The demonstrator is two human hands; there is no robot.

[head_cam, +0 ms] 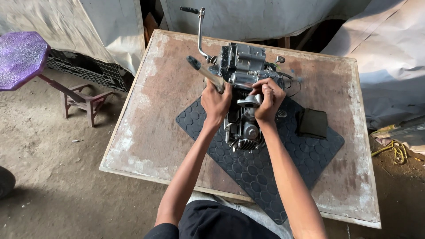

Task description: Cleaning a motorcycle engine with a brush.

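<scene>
left fingers (pixel 215 102) clamped on a tool handle (pixel 204 73), right fingers (pixel 267 98) gripping the grey engine (pixel 242 66) on a black mat (pixel 256 168).

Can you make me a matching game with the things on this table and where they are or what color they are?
Things:
1. engine
2. left hand
3. dark folded cloth
4. stool top

Descriptions:
A. purple, beside the table
B. lying on the rubber mat, right of the engine
C. gripping a wooden handle
D. silver metal, under both hands

Pairs: 1-D, 2-C, 3-B, 4-A
</scene>
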